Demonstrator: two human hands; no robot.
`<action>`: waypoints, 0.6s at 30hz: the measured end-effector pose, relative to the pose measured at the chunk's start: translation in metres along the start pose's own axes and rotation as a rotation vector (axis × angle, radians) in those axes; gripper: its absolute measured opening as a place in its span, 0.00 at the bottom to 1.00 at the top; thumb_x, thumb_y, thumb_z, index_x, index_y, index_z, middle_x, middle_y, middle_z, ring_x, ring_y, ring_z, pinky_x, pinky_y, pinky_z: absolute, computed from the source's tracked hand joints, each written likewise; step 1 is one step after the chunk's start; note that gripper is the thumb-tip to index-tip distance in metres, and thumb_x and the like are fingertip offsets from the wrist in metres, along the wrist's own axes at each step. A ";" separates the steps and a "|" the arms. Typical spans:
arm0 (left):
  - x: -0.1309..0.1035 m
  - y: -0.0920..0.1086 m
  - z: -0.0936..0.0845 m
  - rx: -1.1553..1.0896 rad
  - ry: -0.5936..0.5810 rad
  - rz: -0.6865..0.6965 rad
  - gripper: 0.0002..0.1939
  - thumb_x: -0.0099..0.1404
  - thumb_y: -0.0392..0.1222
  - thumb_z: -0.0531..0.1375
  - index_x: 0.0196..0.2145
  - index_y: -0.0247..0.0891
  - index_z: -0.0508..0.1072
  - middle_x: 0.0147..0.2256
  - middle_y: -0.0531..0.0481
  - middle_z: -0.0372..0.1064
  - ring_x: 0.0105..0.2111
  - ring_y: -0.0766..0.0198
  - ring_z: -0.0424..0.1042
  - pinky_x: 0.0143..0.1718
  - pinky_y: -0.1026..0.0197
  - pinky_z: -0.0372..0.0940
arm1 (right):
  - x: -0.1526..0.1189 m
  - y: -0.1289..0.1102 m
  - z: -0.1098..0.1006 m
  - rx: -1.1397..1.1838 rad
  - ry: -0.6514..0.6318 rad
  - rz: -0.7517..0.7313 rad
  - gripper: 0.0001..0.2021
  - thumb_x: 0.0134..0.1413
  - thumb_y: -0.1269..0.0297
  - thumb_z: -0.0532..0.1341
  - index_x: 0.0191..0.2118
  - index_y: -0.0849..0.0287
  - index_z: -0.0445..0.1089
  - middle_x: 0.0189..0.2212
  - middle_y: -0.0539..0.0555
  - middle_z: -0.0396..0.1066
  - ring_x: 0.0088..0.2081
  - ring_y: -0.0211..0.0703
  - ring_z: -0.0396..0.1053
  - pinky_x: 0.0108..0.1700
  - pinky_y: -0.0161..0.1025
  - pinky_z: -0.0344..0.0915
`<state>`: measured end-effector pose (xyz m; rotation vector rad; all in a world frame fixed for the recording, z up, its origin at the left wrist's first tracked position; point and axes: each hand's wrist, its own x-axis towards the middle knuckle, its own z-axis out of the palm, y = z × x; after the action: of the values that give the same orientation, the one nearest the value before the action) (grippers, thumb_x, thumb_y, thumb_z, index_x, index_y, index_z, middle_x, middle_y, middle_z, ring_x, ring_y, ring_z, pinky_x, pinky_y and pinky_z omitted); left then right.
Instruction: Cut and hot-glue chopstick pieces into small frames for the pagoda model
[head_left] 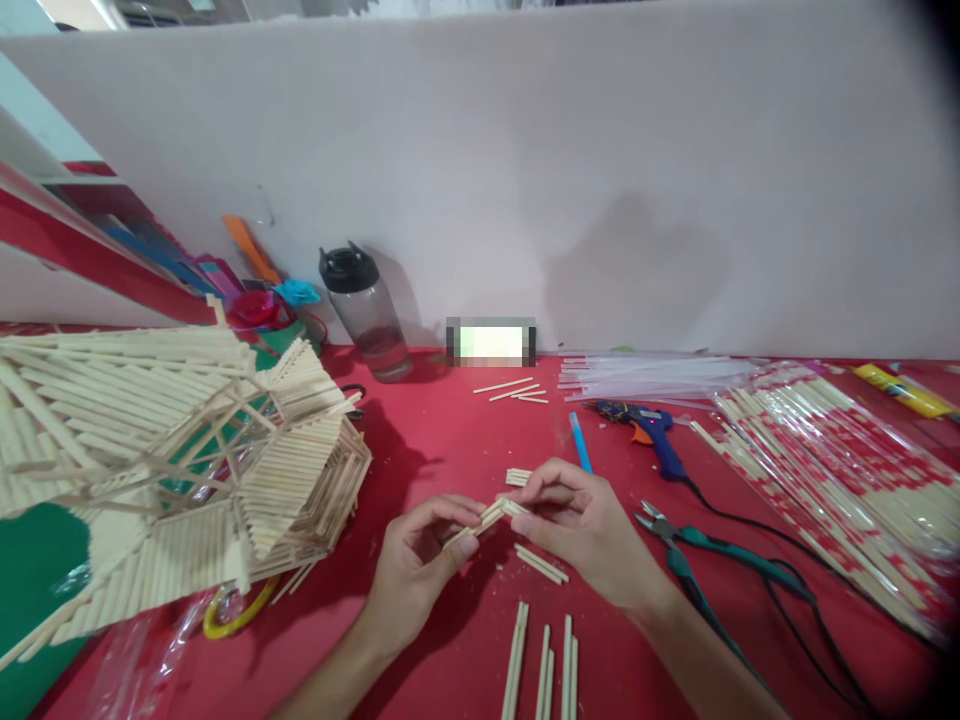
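Note:
Between my two hands is a small piece of joined wooden sticks (491,516), bent at an angle near its middle. My left hand (424,555) pinches its left part between thumb and fingers. The shorter right part is pinched by my right hand (577,520). Just below my right fingers, a few cut sticks (541,563) lie on the red table (435,430). Another short bundle (517,477) rests behind the fingers, partly hidden. Nearer the front edge, several longer sticks (555,665) lie in small groups.
A large stick-built model (292,480) fills the left side. Behind it stand a water bottle (371,320) and a blurred bright device (491,343). To the right lie a blue glue gun (649,425), green-handled pliers (739,560), clear glue sticks (645,375) and bagged chopsticks (840,470).

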<state>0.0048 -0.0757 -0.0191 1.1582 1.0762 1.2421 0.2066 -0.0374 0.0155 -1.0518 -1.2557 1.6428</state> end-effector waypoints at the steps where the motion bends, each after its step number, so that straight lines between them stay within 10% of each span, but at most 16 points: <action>1: 0.000 0.000 0.000 -0.014 -0.007 -0.005 0.04 0.60 0.38 0.68 0.33 0.36 0.78 0.37 0.44 0.76 0.38 0.60 0.75 0.35 0.65 0.71 | 0.000 -0.001 0.000 -0.018 -0.001 0.004 0.14 0.47 0.61 0.72 0.32 0.57 0.67 0.33 0.53 0.78 0.39 0.45 0.77 0.42 0.37 0.71; 18: -0.001 0.003 0.004 -0.102 -0.106 -0.219 0.14 0.60 0.42 0.69 0.43 0.35 0.76 0.39 0.43 0.78 0.38 0.56 0.79 0.40 0.61 0.72 | 0.008 0.007 -0.007 0.149 0.004 0.095 0.21 0.44 0.59 0.74 0.31 0.56 0.58 0.28 0.48 0.77 0.31 0.39 0.75 0.36 0.34 0.67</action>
<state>0.0087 -0.0766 -0.0160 0.9898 1.0193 1.0410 0.2097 -0.0293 0.0062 -1.0358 -1.0771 1.7759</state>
